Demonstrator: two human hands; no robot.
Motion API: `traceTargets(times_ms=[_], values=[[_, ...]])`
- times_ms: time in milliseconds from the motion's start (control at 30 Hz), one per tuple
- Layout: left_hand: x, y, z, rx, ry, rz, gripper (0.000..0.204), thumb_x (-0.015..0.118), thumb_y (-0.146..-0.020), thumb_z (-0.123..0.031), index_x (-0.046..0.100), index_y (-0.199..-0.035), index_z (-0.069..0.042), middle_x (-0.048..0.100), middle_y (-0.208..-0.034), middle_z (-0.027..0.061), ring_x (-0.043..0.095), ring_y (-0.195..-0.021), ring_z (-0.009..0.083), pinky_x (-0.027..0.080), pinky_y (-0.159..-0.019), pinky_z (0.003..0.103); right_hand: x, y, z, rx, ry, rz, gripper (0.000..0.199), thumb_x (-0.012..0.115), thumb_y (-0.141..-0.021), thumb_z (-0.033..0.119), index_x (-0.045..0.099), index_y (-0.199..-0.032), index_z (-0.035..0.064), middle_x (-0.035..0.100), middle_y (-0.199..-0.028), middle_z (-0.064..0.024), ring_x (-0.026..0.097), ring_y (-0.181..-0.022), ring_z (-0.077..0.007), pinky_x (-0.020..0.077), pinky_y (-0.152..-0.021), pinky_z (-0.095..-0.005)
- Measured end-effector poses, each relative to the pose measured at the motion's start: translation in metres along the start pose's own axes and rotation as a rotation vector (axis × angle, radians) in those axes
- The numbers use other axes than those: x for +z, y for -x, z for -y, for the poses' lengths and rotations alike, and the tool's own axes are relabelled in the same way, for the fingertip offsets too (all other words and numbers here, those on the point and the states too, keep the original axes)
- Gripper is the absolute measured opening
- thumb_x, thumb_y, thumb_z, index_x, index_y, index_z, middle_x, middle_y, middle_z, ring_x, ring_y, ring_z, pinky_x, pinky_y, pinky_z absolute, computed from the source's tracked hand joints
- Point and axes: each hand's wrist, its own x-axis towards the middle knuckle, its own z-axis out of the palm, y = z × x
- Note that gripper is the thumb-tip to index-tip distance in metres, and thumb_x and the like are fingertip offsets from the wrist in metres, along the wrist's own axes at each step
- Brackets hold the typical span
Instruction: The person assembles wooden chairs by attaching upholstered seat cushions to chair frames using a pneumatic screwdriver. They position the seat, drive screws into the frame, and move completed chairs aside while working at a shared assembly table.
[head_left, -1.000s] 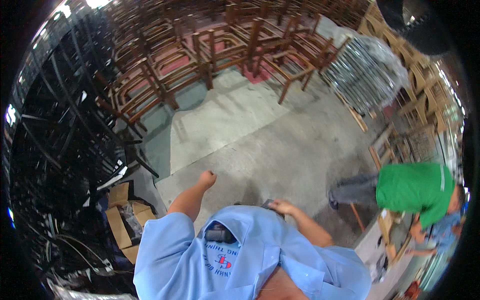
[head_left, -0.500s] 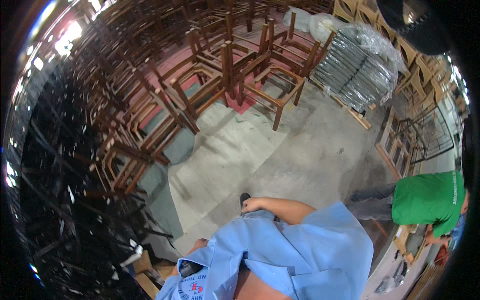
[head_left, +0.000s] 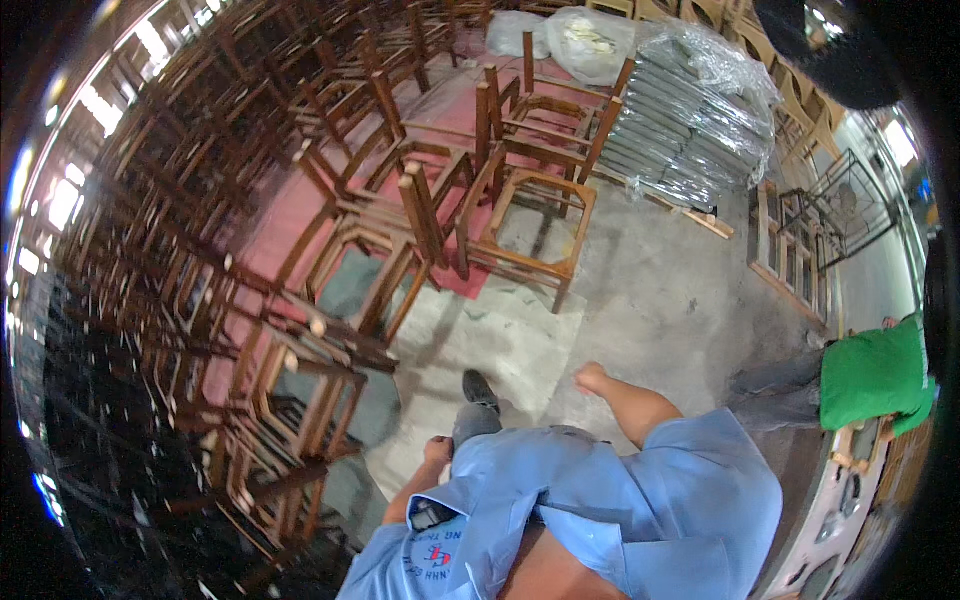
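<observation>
Brown wooden chair frames (head_left: pixel 520 215): too many stacked to count; one stands nearest, well ahead of both hands. One plastic-wrapped stack of grey panels (head_left: pixel 690 110) lies behind it. Against the earlier frame, the frames appear closer and more central. Left hand (head_left: pixel 437 452) hangs beside the thigh, right hand (head_left: pixel 590 378) swings forward; both loosely curled, holding nothing.

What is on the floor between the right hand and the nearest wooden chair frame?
In the head view, only bare concrete floor lies between the right hand and the wooden chair frame.
</observation>
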Motion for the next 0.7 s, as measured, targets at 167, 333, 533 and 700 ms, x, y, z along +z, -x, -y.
traceTargets(times_ms=[167,333,533,700], values=[[-0.095,-0.116,-0.098,-0.237,0.486,0.170,0.026,0.061,-0.093,-0.024,0.062,-0.108,-0.003,0.067,-0.078,0.0096,0.065,-0.069,0.0189,0.053,-0.056,0.037,-0.047,-0.057,0.050,0.518,-0.209,-0.067,0.030,0.060,-0.084,0.027,0.071,-0.086,-0.0009,0.070,-0.074,-0.0184,0.070,-0.068,-0.0308,0.0554,-0.062,-0.0421],[-0.168,-0.179,-0.151,-0.222,0.664,0.069,0.026,0.059,-0.098,-0.024,0.060,-0.112,-0.002,0.069,-0.089,0.0121,0.067,-0.074,0.0210,0.056,-0.062,0.036,-0.087,-0.222,0.106,0.070,-0.019,-0.215,0.026,0.058,-0.079,0.023,0.067,-0.069,0.0008,0.065,-0.061,-0.0195,0.064,-0.048,-0.0292,0.0523,-0.049,-0.0429],[-0.182,-0.170,-0.146,-0.270,0.660,0.030,0.025,0.058,-0.099,-0.023,0.060,-0.109,0.001,0.070,-0.089,0.0151,0.070,-0.076,0.0227,0.058,-0.063,0.036,-0.166,-0.430,0.250,-0.043,-0.024,-0.340,0.026,0.064,-0.081,0.029,0.066,-0.072,0.0042,0.065,-0.069,-0.0196,0.068,-0.066,-0.0306,0.0536,-0.058,-0.0449],[-0.162,-0.118,-0.175,-0.797,0.357,0.131,0.027,0.063,-0.096,-0.022,0.064,-0.117,-0.005,0.071,-0.087,0.0141,0.068,-0.068,0.0231,0.057,-0.056,0.035,-0.184,-0.543,0.338,0.071,-1.101,-0.427,0.057,0.079,-0.082,0.030,0.057,-0.126,0.0017,0.065,-0.115,-0.0158,0.063,-0.100,-0.0267,0.0512,-0.084,-0.0424]])
